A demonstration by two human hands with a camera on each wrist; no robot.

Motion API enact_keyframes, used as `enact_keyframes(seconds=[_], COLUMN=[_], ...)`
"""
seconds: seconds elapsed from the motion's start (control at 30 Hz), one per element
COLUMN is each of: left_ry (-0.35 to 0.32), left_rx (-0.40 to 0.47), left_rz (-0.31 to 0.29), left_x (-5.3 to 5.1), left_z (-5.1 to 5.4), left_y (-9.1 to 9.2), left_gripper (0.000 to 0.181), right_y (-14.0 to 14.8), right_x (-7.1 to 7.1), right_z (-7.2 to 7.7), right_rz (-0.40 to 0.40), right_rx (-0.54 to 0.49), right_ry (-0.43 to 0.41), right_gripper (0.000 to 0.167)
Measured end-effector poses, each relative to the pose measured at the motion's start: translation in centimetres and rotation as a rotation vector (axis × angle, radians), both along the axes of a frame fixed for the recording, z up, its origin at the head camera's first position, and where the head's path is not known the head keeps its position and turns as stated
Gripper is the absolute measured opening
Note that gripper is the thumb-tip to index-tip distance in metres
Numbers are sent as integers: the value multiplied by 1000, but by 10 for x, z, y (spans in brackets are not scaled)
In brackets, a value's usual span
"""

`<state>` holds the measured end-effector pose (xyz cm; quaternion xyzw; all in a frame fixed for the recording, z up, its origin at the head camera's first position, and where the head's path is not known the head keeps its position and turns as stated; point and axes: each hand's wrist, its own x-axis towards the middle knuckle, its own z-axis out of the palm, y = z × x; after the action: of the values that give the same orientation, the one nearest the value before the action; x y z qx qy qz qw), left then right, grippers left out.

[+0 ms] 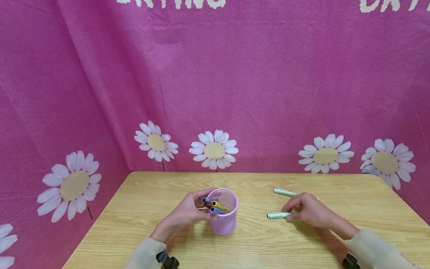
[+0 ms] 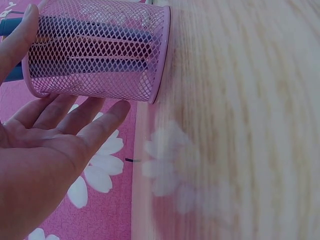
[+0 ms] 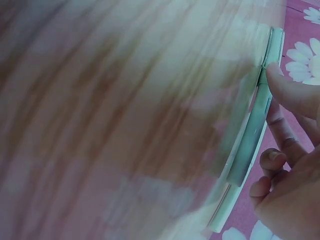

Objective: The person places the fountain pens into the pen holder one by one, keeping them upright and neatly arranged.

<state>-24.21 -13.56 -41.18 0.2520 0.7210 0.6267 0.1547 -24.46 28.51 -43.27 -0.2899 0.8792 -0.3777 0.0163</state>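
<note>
A pink mesh pen cup point(image 1: 224, 225) stands upright on the table, with several pens inside, among them a yellow pen point(image 1: 221, 206). My left hand point(image 1: 186, 211) holds the cup from its left side; in the left wrist view the thumb is by the rim and the fingers lie along the mesh point(image 2: 95, 55). To the right, my right hand point(image 1: 310, 212) pinches a pale green pen point(image 1: 276, 216) lying at table level. Its clip and cap show past the thumb in the right wrist view. A second pale green pen point(image 1: 283, 191) lies just behind, partly hidden by the hand.
The light wooden table point(image 1: 255, 250) ends at a pink curtain point(image 1: 262, 93) printed with white daisies, which hangs behind and along the left. Dark straps point(image 1: 168, 260) sit at both wrists, below the beige sleeves.
</note>
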Motion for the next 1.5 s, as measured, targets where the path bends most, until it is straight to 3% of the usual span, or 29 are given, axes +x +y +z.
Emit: enact_keyframes(seconds=[0.43, 1.5], left_ry=[21, 10], left_rx=[-1, -11], left_rz=[1, 16], left_x=[0, 1], left_z=[1, 0], left_y=[0, 1], left_gripper=[81, 82], right_y=[1, -8], right_x=[1, 3], right_z=[0, -3], right_rz=[-30, -10], right_rx=[42, 30], right_ry=[-16, -12], right_gripper=[26, 18])
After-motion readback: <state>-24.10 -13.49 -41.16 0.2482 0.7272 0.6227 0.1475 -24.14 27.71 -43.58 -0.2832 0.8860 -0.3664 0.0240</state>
